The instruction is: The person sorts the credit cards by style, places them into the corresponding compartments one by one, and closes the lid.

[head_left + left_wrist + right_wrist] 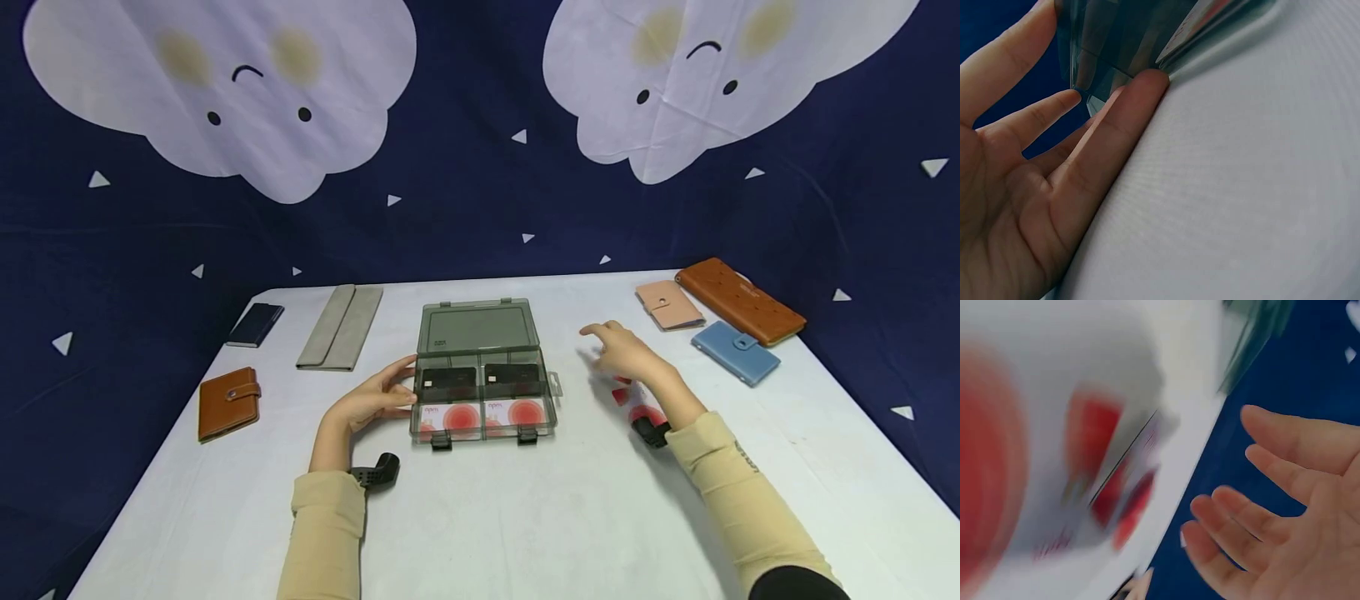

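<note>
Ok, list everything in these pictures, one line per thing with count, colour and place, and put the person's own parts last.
storage box: 1, smoky clear grey, table centre, lid open.
black cards: 2, rear compartments of the box.
white cards with red circles: 2, front compartments of the box.
loose cards: number unclear, white and red, on the table under the right hand.
small brown wallet: 1, left edge.
dark phone: 1, far left.
grey pouch: 1, left of the box.
pink wallet: 1, far right.
long brown wallet: 1, far right.
blue wallet: 1, right.
table: 1, white.
left hand: fingers straight, touching the box's left side.
right hand: open, above the loose cards.
</note>
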Demonstrator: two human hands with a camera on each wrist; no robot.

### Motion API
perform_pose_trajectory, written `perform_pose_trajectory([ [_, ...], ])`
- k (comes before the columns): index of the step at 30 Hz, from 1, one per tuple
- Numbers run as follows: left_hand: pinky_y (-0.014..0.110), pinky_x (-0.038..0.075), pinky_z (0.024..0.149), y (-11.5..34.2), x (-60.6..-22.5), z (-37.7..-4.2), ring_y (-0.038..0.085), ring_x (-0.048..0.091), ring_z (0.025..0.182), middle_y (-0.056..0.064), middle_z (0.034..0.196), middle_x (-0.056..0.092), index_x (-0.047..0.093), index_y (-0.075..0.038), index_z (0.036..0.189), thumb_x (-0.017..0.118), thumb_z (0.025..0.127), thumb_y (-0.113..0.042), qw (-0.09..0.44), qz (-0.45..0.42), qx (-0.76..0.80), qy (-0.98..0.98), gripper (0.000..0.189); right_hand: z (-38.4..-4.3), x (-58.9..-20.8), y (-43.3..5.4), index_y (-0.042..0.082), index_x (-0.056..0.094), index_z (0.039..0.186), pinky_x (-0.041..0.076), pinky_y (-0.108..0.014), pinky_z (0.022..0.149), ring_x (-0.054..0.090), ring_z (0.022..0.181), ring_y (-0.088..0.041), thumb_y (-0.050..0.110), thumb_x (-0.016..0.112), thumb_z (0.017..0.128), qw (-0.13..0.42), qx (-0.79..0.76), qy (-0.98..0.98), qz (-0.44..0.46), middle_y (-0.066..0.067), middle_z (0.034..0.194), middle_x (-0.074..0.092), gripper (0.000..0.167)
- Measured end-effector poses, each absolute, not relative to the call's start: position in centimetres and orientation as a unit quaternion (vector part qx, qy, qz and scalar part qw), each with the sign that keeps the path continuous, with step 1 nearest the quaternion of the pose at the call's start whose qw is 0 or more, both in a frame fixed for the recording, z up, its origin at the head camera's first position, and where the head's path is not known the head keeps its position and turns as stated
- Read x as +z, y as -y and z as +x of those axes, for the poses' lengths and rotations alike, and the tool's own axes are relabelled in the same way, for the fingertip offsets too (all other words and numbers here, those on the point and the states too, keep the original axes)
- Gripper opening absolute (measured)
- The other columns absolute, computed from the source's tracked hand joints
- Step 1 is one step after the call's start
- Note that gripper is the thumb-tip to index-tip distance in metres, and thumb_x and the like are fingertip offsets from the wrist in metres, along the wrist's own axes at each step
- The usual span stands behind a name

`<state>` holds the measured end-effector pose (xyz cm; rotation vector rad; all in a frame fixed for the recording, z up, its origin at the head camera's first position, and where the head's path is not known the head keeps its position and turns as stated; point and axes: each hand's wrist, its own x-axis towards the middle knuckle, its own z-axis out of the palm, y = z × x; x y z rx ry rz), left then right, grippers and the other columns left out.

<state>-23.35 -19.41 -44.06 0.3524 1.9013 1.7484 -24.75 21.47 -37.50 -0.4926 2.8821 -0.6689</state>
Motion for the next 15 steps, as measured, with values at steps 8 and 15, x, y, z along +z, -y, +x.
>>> perform_pose_trajectory([
  [8,0.045,0.048,0.090,19.4,-44.2,-23.3,0.010,0.056,0.087,0.021,0.150,0.010,0.010,-0.011,0.149,0.062,0.086,-0.005,0.264,0.127,0.645,-0.706,0.083,-26.7,-38.3,-24.2,0.002,0.028,0.142,0.033,-0.068,0.090,0.031,0.119,-0.054,0.011,0.071,0.068,0.193,-0.160,-0.965,-0.073,-0.035,0.134,0.031,0.086],
  [15,0.044,0.049,0.090,19.5,-44.3,-23.5,0.009,0.056,0.087,0.023,0.150,0.009,0.008,-0.009,0.149,0.061,0.086,-0.005,0.263,0.135,0.647,-0.703,0.083,-27.7,-38.9,-24.5,0.002,0.028,0.142,0.021,-0.074,0.092,0.030,0.118,-0.053,0.021,0.078,0.067,0.190,-0.131,-0.971,-0.063,-0.036,0.131,0.031,0.093],
])
